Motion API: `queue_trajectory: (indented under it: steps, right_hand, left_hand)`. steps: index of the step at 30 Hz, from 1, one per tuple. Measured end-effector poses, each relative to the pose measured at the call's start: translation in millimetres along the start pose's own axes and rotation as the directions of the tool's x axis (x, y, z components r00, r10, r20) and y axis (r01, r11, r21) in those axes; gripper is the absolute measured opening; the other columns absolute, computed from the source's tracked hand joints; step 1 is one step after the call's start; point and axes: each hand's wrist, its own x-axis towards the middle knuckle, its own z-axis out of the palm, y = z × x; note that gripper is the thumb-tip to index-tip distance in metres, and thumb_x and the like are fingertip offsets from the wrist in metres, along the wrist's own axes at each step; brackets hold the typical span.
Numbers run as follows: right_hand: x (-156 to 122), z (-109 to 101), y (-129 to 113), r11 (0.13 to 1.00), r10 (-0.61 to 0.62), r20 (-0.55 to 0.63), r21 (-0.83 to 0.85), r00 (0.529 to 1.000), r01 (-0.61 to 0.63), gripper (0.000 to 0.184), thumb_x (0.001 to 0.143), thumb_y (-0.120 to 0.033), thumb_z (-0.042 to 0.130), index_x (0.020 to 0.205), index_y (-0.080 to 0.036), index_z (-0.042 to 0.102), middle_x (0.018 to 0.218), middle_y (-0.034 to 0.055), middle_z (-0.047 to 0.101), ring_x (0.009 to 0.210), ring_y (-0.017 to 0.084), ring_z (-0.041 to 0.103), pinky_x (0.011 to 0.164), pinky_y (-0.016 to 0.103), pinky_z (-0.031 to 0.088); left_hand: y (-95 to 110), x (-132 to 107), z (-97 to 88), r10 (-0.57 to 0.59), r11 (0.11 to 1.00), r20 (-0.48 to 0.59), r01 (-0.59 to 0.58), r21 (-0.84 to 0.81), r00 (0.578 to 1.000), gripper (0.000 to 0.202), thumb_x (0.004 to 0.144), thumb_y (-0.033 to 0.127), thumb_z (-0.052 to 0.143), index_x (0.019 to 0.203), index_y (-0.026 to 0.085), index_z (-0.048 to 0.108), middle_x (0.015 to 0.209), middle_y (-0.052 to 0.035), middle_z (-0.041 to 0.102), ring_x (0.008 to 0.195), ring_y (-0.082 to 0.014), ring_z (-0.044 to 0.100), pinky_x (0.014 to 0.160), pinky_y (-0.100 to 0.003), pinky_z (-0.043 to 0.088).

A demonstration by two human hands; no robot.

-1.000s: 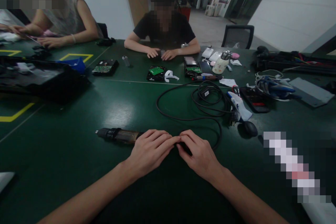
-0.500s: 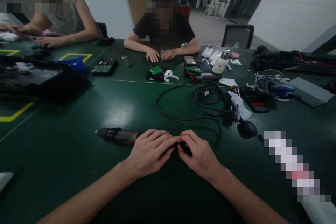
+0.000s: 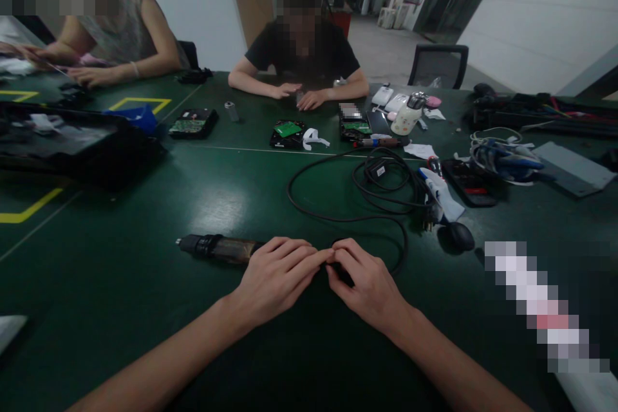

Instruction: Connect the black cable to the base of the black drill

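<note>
A dark electric screwdriver lies on the green table, its metal tip pointing left. My left hand is closed over the rear part of its body, covering it. Close beside it, my right hand has its fingers curled in a pinch around the dark end of the black cable. The fingertips of both hands meet, so the joint between screwdriver and cable is hidden. From behind my right hand the cable runs out and loops across the table.
Opposite me a person's hands rest near hard drives. At right lie a computer mouse, a blue-and-white tool and a black tray. A large black casing stands at left, near another person's arm.
My hands, the screwdriver and the cable stay practically in place. Across the table, the person's hand on the left side has drawn in toward the other hand.
</note>
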Motion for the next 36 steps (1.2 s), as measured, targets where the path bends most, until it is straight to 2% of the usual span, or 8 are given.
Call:
queue_trajectory:
  steps: [7,11,17,22,27,32,36]
  right_hand:
    - [0.6,-0.5,-0.4,0.999,0.007,0.008,-0.033,1.0,-0.007,0.007,0.101,-0.019,0.055,0.108,-0.02,0.056,0.114,0.0074,0.061,0.091,0.019,0.066,0.074,0.032,0.056]
    - [0.6,-0.6,0.1,1.0,0.016,0.017,-0.015,1.0,-0.016,0.009,0.101,-0.019,0.056,0.109,-0.021,0.056,0.115,0.007,0.06,0.093,0.019,0.065,0.076,0.031,0.056]
    - [0.3,0.4,0.5,1.0,0.022,0.015,-0.019,1.0,-0.022,0.01,0.101,-0.019,0.055,0.11,-0.021,0.056,0.114,0.0066,0.06,0.092,0.019,0.065,0.076,0.032,0.057]
    - [0.9,-0.5,0.0,1.0,0.017,0.028,-0.014,0.999,-0.016,0.01,0.101,-0.019,0.055,0.11,-0.022,0.056,0.113,0.0066,0.06,0.092,0.019,0.065,0.076,0.032,0.057]
    - [0.8,-0.7,-0.8,1.0,0.014,0.01,-0.024,1.0,-0.013,0.008,0.102,-0.019,0.053,0.109,-0.021,0.055,0.114,0.0075,0.061,0.093,0.019,0.065,0.076,0.032,0.057]
    - [1.0,-1.3,-1.2,0.999,0.015,0.023,-0.033,1.0,-0.014,0.009,0.101,-0.02,0.054,0.11,-0.021,0.056,0.113,0.0073,0.061,0.092,0.019,0.066,0.075,0.031,0.057]
    - [1.6,-2.4,-1.1,0.999,0.009,0.013,-0.045,1.0,-0.008,0.009,0.101,-0.019,0.054,0.109,-0.021,0.057,0.112,0.0075,0.063,0.091,0.019,0.066,0.074,0.031,0.057]
  left_hand:
    - [-0.5,0.8,-2.7,0.016,1.0,0.03,-0.016,-0.01,0.999,0.051,0.102,0.024,0.055,0.152,0.026,0.047,0.127,-0.003,0.071,0.117,-0.0204,0.065,0.097,-0.039,0.048]
    - [0.2,1.5,-1.6,-0.002,1.0,-0.005,0.002,0.019,1.0,0.047,0.104,0.024,0.054,0.151,0.026,0.049,0.122,-0.0031,0.072,0.111,-0.0188,0.067,0.093,-0.037,0.048]
    - [-0.6,0.6,-1.5,0.014,1.0,0.02,-0.014,-0.021,1.0,0.051,0.101,0.024,0.056,0.151,0.026,0.048,0.125,-0.0036,0.071,0.116,-0.0205,0.066,0.096,-0.039,0.048]
    - [-1.0,0.0,-0.1,-0.006,1.0,-0.012,0.006,0.004,1.0,0.048,0.103,0.024,0.054,0.15,0.026,0.049,0.123,-0.0036,0.072,0.11,-0.0191,0.067,0.093,-0.038,0.048]
    - [-1.1,0.3,-1.1,0.022,1.0,0.018,-0.021,-0.018,1.0,0.052,0.102,0.024,0.054,0.154,0.025,0.045,0.125,-0.0044,0.071,0.116,-0.021,0.066,0.096,-0.039,0.048]
    - [0.1,1.0,-1.5,-0.007,1.0,0.002,0.007,0.016,1.0,0.048,0.103,0.024,0.054,0.151,0.027,0.049,0.122,-0.0034,0.072,0.11,-0.0194,0.068,0.092,-0.037,0.049]
    - [-0.1,1.0,-4.4,0.012,1.0,0.039,-0.011,-0.03,0.999,0.054,0.1,0.023,0.055,0.153,0.025,0.046,0.127,-0.0043,0.07,0.117,-0.0208,0.065,0.095,-0.039,0.049]
